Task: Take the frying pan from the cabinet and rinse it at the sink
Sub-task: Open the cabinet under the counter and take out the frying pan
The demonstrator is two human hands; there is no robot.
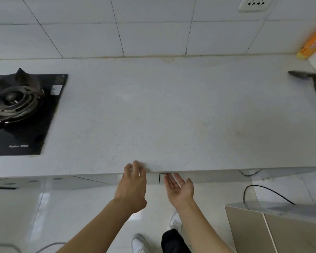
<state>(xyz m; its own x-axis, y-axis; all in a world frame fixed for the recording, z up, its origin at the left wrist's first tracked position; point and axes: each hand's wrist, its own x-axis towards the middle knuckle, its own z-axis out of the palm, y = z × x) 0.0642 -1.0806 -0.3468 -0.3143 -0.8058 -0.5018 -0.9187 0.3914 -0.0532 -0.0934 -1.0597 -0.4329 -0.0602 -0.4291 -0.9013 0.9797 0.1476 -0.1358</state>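
No frying pan and no sink are in view. Both my hands reach toward the front edge of the white countertop [171,115]. My left hand [132,185] hangs at that edge with loosely curled fingers, holding nothing. My right hand [179,187] is palm up, its straight fingers pointing under the counter lip at the top of the cabinet doors [153,178], where a dark vertical gap shows between two door panels. The cabinet's inside is hidden by the counter.
A black gas hob [20,114] is set into the counter at left. A dark ladle [310,79] lies at the far right, with an orange packet [312,44] against the tiled wall. A beige box [281,229] and black cable [266,190] sit on the floor at right.
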